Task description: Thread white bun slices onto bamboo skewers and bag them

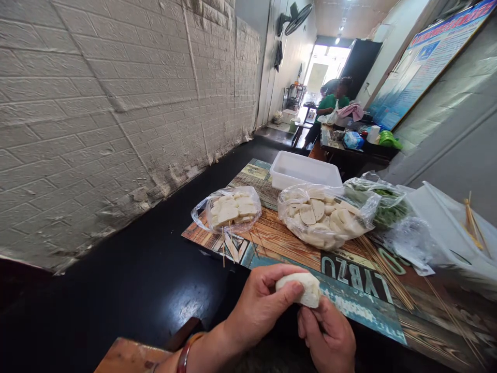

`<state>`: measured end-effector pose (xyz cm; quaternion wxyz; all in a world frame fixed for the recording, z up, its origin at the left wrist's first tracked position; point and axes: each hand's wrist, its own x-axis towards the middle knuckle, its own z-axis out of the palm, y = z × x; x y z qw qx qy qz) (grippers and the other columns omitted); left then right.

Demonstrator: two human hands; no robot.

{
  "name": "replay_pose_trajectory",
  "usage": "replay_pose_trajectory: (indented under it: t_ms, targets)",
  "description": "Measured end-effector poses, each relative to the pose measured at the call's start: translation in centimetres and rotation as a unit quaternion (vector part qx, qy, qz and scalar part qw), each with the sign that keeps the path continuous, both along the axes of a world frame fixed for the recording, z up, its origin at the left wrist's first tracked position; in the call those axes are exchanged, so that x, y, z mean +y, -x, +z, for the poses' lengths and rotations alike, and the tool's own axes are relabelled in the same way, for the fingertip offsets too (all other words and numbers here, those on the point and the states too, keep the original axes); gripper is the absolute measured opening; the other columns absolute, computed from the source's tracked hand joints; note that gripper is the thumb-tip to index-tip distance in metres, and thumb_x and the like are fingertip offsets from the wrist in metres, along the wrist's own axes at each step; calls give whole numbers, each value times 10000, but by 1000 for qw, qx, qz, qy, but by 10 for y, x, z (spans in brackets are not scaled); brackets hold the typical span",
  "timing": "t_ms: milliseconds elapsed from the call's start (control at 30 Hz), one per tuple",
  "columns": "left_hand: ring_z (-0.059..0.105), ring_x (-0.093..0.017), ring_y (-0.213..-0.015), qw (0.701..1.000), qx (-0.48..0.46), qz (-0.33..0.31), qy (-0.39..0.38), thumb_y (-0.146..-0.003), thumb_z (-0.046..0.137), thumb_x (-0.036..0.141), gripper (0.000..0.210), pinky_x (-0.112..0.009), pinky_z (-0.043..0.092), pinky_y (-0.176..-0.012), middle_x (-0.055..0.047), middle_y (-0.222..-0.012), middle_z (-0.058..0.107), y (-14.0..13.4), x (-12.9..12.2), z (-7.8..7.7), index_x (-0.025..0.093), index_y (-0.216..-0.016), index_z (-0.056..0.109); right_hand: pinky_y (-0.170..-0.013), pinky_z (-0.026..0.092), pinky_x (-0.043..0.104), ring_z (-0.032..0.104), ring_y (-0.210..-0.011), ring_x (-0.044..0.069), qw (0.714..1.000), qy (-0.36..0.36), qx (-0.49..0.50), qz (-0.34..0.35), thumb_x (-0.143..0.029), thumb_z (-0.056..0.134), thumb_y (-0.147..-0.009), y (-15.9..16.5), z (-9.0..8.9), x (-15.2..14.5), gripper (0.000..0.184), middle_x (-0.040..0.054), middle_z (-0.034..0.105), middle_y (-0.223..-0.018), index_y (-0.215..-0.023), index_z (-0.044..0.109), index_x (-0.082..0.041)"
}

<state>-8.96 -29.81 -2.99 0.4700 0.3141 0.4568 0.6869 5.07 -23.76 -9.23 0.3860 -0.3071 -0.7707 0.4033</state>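
My left hand is closed around a thick, pale white food slice, with the thumb on its near face and the fingers behind it. My right hand is pinched just under the slice's lower right edge; whatever sits between its fingertips is hidden. Beyond the hands, a clear plastic bag of similar white slices lies open on the table. To the left, a smaller clear bag holds slices on thin wooden skewers, whose ends stick out toward me. A bundle of bare wooden skewers lies right of my hands.
A white plastic tub stands behind the bags. A bag of green leaves and a translucent container with more sticks are at right. The patterned table has a wooden stool below left. A person in green is farther back.
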Motion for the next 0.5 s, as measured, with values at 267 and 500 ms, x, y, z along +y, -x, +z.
replay_pose_trajectory:
  t_ms: [267,500]
  targets:
    - [610,-160,-702,1000,-7,-4,4,-774,730,432,297,-239,487,-664,-64,-800,721,-2,2,0,169,-900,783,-356,340,224,477,-352,121,998,52,22,6,-369,530,-924,4,3,-2,237,-47,554,-451,-754,608,-223]
    - [619,-150,-738,998,-28,46,29,-759,755,414,287,-223,474,-699,-56,-849,743,9,7,-11,180,-925,774,-368,349,200,464,-351,96,994,47,28,99,-278,502,-939,8,4,7,184,-54,562,-505,-875,654,-195]
